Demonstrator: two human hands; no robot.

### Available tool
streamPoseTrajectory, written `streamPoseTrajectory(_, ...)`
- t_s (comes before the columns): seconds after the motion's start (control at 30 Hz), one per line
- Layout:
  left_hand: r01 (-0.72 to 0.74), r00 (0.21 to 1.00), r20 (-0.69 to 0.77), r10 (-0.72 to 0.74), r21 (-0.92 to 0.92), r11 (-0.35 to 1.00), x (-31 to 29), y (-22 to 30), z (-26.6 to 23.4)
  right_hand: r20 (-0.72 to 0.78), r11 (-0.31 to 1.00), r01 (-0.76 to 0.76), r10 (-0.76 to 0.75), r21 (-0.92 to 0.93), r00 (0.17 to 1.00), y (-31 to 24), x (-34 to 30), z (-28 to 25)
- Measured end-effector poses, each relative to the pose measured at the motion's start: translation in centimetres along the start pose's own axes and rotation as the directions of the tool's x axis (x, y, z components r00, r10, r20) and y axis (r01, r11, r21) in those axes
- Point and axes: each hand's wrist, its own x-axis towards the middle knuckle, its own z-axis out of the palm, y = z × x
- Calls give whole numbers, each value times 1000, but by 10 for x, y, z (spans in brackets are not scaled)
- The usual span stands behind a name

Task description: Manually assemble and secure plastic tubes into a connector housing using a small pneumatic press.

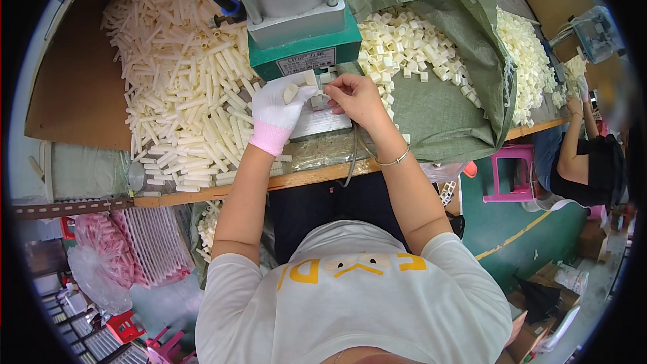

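My left hand (278, 109), in a white glove with a pink cuff, is closed around a cream plastic tube (290, 93). It sits at the left side of a small metal fixture (317, 102) under the press. From the right, my bare right hand (358, 99) reaches to the same fixture, thumb and forefinger pinched together at its edge. Whatever lies between those fingertips is too small and covered to name. Above both hands stands the press (304, 52), with a green lower block and a silver body. A metal base plate (322, 125) lies beneath the fixture.
Long cream tubes (195, 94) are heaped left of the press. Short cut cream pieces (411, 47) lie to the right on a green woven sack (445, 118). A cable (353, 158) hangs over the table's wooden edge (310, 178). Another person works at far right beside a pink stool (509, 172).
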Motion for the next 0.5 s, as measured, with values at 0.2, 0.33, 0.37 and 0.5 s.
streamPoseTrajectory(0.2, -28, 1000, 8, 27, 70, 997, -1, 3, -1, -324, 993, 93, -65, 72, 944, -11, -27, -36)
streamPoseTrajectory(0.33, -26, 998, -46, 32, 135, 990, -4, -16, 7, -618, 980, 198, -168, -20, 768, 9, -47, -112)
streamPoseTrajectory(0.37, -31, 999, -39, 36, 126, 992, -2, -9, 6, -675, 981, 190, -170, -45, 718, 15, -51, -128)
streamPoseTrajectory(0.5, 49, 998, 17, -54, 225, 973, 3, 15, -2, -723, 956, 65, -259, -285, 641, 51, -32, -172)
